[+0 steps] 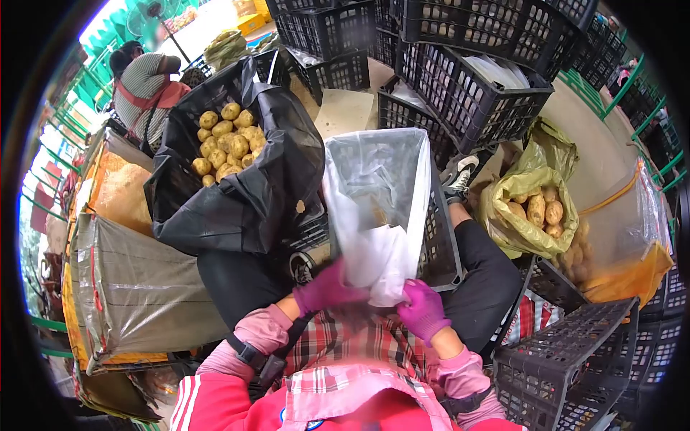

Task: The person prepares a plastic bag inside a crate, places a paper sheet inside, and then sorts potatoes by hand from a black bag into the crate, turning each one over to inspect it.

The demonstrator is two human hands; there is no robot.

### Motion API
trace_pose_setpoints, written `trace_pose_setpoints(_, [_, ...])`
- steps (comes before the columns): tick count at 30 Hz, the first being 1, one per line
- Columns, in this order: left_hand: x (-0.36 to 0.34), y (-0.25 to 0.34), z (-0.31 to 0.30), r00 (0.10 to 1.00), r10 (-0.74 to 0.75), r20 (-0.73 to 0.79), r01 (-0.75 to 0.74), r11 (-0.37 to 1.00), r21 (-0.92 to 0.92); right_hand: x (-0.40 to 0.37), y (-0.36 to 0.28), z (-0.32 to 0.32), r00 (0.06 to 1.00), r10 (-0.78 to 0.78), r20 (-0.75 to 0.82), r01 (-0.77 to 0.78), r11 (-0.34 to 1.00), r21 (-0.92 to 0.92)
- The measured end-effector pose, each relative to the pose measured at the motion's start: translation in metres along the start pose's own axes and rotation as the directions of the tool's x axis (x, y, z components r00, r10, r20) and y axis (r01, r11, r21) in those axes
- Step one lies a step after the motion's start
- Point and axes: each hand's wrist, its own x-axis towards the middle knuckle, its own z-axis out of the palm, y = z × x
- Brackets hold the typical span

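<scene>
Before me stands a black plastic crate lined with a translucent white plastic liner. A bunched white part of the liner lies over the crate's near end. My right hand, in a purple glove, has its fingers closed on the lower right edge of this white plastic. My left hand, also purple-gloved, is beside the left edge of the bunched plastic, its fingers smeared by motion. A small brownish patch shows through the liner near the middle of the crate.
Left of the crate, a black bag holds several potatoes. At right, a yellow-green bag holds longer tubers. Stacked black crates stand behind; another crate sits at lower right. A person sits at upper left.
</scene>
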Motion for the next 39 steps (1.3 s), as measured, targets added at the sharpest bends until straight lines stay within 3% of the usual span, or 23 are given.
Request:
trace_pose_setpoints(2, [0.003, 0.017, 0.027, 0.99, 0.088, 0.109, -0.098, 0.991, 0.094, 0.021, -0.019, 0.006, 0.972, -0.116, -0.202, 0.147, 0.978, 0.146])
trace_pose_setpoints(4, [0.011, 0.006, 0.026, 0.968, 0.178, 0.179, -0.181, 0.983, 0.006, 0.04, -0.049, -0.009, 0.97, -0.228, -0.088, 0.238, 0.963, 0.129])
trace_pose_setpoints(7, [0.02, 0.017, 0.01, 0.997, -0.021, -0.078, -0.014, 0.907, -0.42, 0.072, -0.069, -0.027, 0.87, -0.449, -0.203, 0.479, 0.867, 0.137])
trace_pose_setpoints(8, [0.03, -0.007, -0.003, 0.963, 0.055, -0.263, -0.102, 0.98, -0.168, 0.079, -0.076, -0.046, 0.926, -0.349, -0.143, 0.368, 0.92, 0.136])
trace_pose_setpoints(9, [0.037, 0.019, -0.02, 0.958, 0.047, -0.282, -0.1, 0.979, -0.177, 0.101, -0.06, -0.044, 0.798, -0.478, -0.367, 0.521, 0.853, 0.023])
trace_pose_setpoints(12, [0.05, 0.06, -0.071, 0.94, 0.255, -0.225, -0.225, 0.963, 0.151, 0.162, -0.012, -0.067, 0.957, -0.096, -0.272, 0.129, 0.986, 0.105])
trace_pose_setpoints(15, [0.048, 0.041, -0.081, 0.976, 0.161, -0.147, -0.169, 0.984, -0.047, 0.217, 0.022, -0.064, 0.973, 0.116, -0.202, -0.139, 0.985, -0.104])
trace_pose_setpoints(16, [0.055, 0.039, -0.079, 0.957, 0.289, -0.039, -0.284, 0.954, 0.095, 0.234, 0.029, -0.06, 0.967, 0.186, -0.175, -0.218, 0.958, -0.187])
trace_pose_setpoints(19, [0.061, -0.026, -0.051, 0.998, 0.051, 0.03, -0.031, 0.883, -0.468, 0.282, 0.056, -0.046, 0.948, 0.311, -0.066, -0.311, 0.862, -0.401])
trace_pose_setpoints(20, [0.057, -0.015, -0.037, 0.981, 0.163, -0.105, -0.184, 0.952, -0.246, 0.298, 0.086, -0.039, 0.945, 0.327, -0.023, -0.304, 0.846, -0.437])
trace_pose_setpoints(21, [0.064, -0.02, -0.032, 0.998, 0.057, -0.031, -0.065, 0.879, -0.472, 0.33, 0.162, -0.011, 0.905, 0.423, -0.047, -0.421, 0.906, 0.045])
trace_pose_setpoints(22, [0.071, -0.025, -0.028, 0.998, -0.05, 0.043, 0.066, 0.747, -0.661, 0.339, 0.178, -0.019, 0.985, 0.169, 0.017, -0.17, 0.985, 0.029])
trace_pose_setpoints(23, [0.072, -0.015, -0.032, 0.999, -0.044, -0.023, 0.021, 0.797, -0.604, 0.366, 0.207, -0.013, 0.949, 0.315, -0.037, -0.3, 0.929, 0.217])
trace_pose_setpoints(24, [0.075, -0.004, -0.037, 0.995, -0.038, -0.09, -0.016, 0.843, -0.538, 0.404, 0.243, -0.001, 0.842, 0.523, -0.131, -0.408, 0.777, 0.48])
trace_pose_setpoints(25, [0.077, 0.007, -0.042, 0.987, -0.032, -0.156, -0.045, 0.884, -0.466, 0.432, 0.238, 0.003, 0.843, 0.53, 0.089, -0.221, 0.19, 0.957])
trace_pose_setpoints(26, [0.082, 0.002, -0.044, 0.972, -0.036, -0.232, -0.071, 0.897, -0.436, 0.472, 0.231, 0.001, 0.884, 0.457, 0.096, -0.29, 0.377, 0.879])
trace_pose_setpoints(28, [0.09, -0.021, -0.037, 0.9, -0.013, -0.435, -0.151, 0.928, -0.341, 0.435, 0.053, -0.013, 0.996, -0.021, -0.082, 0.084, 0.339, 0.937])
trace_pose_setpoints(30, [0.094, -0.023, -0.036, 0.838, 0.005, -0.546, -0.129, 0.973, -0.189, 0.383, -0.081, -0.035, 0.81, -0.576, -0.107, 0.533, 0.649, 0.543])
trace_pose_setpoints(32, [0.087, -0.005, -0.042, 0.82, -0.026, -0.572, 0.018, 1.0, -0.019, 0.332, -0.116, -0.048, 0.789, -0.584, 0.191, 0.345, 0.678, 0.649])
trace_pose_setpoints(34, [0.081, -0.001, -0.047, 0.848, -0.022, -0.53, -0.006, 0.999, -0.052, 0.283, -0.121, -0.048, 0.762, -0.646, 0.044, 0.597, 0.727, 0.339])
trace_pose_setpoints(36, [0.082, -0.011, -0.052, 0.924, 0.075, -0.376, -0.157, 0.968, -0.194, 0.242, -0.075, -0.034, 0.844, -0.533, 0.049, 0.518, 0.837, 0.178])
trace_pose_setpoints(38, [0.066, 0.01, -0.057, 0.941, 0.302, -0.154, -0.304, 0.953, 0.01, 0.198, -0.036, -0.032, 0.791, -0.413, 0.452, 0.146, 0.844, 0.516])
trace_pose_setpoints(39, [0.057, 0.015, -0.055, 0.931, 0.355, -0.081, -0.35, 0.934, 0.064, 0.179, -0.031, -0.04, 0.826, -0.381, 0.415, 0.168, 0.869, 0.465])
